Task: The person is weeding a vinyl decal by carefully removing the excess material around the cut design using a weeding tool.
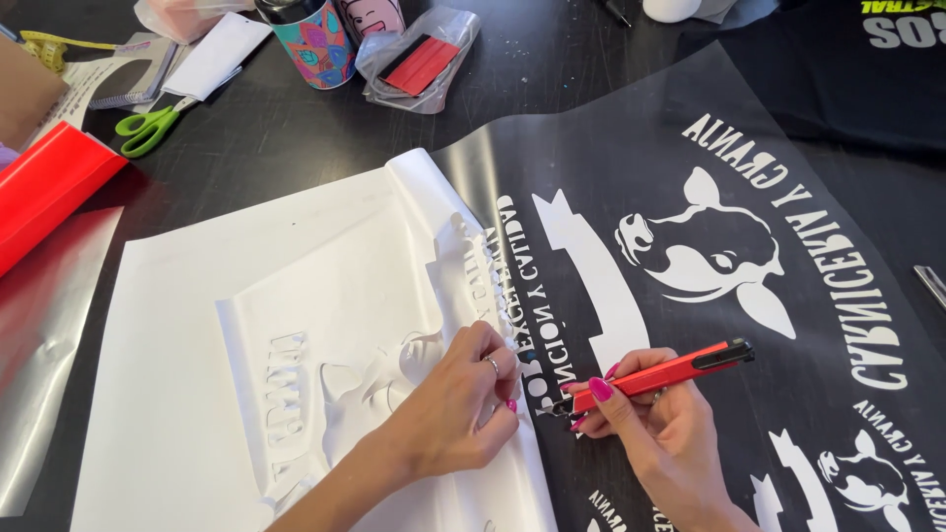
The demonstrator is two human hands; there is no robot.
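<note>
With the left hand [458, 404] pinching the peeled white vinyl [325, 325] just left of the cow design [705, 246], the right hand [655, 424], closed around the red weeding tool [655, 374], should probably lift letter scraps gently at the peel line.

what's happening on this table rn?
A person is weeding white vinyl off a clear sheet with mirrored white cow-head designs. The left hand pinches the peeled white vinyl layer, already lifted and folded back to the left. The right hand holds a red weeding tool, tip at the peel line near the lettering. Green scissors, a red vinyl roll and a decorated tumbler lie at the table's far side.
</note>
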